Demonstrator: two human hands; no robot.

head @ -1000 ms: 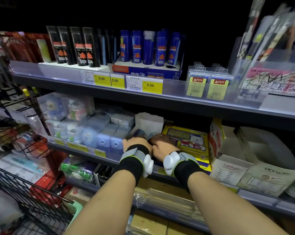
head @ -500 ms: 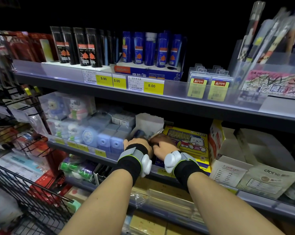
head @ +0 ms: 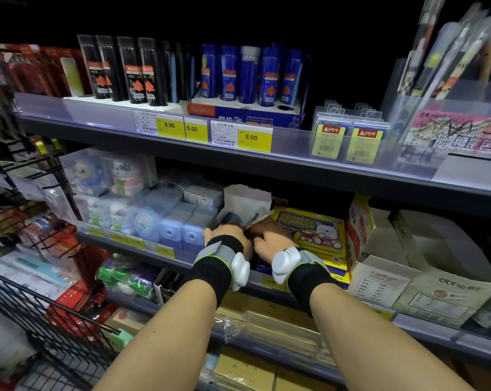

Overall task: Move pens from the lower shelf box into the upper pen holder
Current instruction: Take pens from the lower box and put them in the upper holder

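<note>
Both hands sit together at the front of the lower shelf, at the mouth of the white box (head: 245,200) — my left hand (head: 227,237) at nine o'clock of my right hand (head: 269,239), nearly touching. Fingers curl down over dark pens (head: 233,218) in the box, but I cannot tell whether either hand grips one. Up at one o'clock from the hands, the clear pen holder (head: 436,108) stands on the upper shelf — well apart from the box.

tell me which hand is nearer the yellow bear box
Right. The right hand touches the yellow bear box's left edge; the left hand is farther left, beyond it.
</note>
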